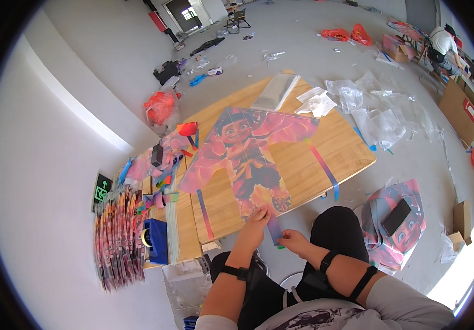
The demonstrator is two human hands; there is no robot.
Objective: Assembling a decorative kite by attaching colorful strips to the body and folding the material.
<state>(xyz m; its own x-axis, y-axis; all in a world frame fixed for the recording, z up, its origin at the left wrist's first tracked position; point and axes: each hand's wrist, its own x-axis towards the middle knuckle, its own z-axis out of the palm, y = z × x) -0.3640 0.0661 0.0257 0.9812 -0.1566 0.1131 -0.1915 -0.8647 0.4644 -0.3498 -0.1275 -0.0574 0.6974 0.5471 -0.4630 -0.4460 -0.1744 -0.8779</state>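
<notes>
On the wooden table [352, 151], a printed kite sheet [241, 144] lies spread out flat-ish, pink/orange w/ a cartoon figure on it, bottom end right around the near edge. It's got a right side ribbon [323, 166] and a left side ribbon [205, 213] trailing over the wood.

Hands rn: left hand [258, 219] is at the sheet's bottom end, fingers bunched together, but can't tell if they're pinching or just pressing down. Right hand [293, 242] has thumb + finger closed on the purple ribbon [273, 227] near its lower end, so a short bit of it runs between the two hands.

Handling-wise, IMO: v. light, prob thin fabric or film, can't say which. Should be floppy w/o support, kinda slick, easy to crease. Some thin straight lines run thru the print; could be rods or folds, no idea from this view. I'd avoid bending it there tbh.

Where to grab: bottom edge w/ flat fingertips, close to where the ribbon meets it, and let the table carry the rest. If lifting the whole thing, take both side edges wide apart, otherwise it'll prob sag mid-way. Ribbon looks soft & flat, so pinch near the tip and keep it lightly taut; hard yanks could pucker the sheet.
</notes>
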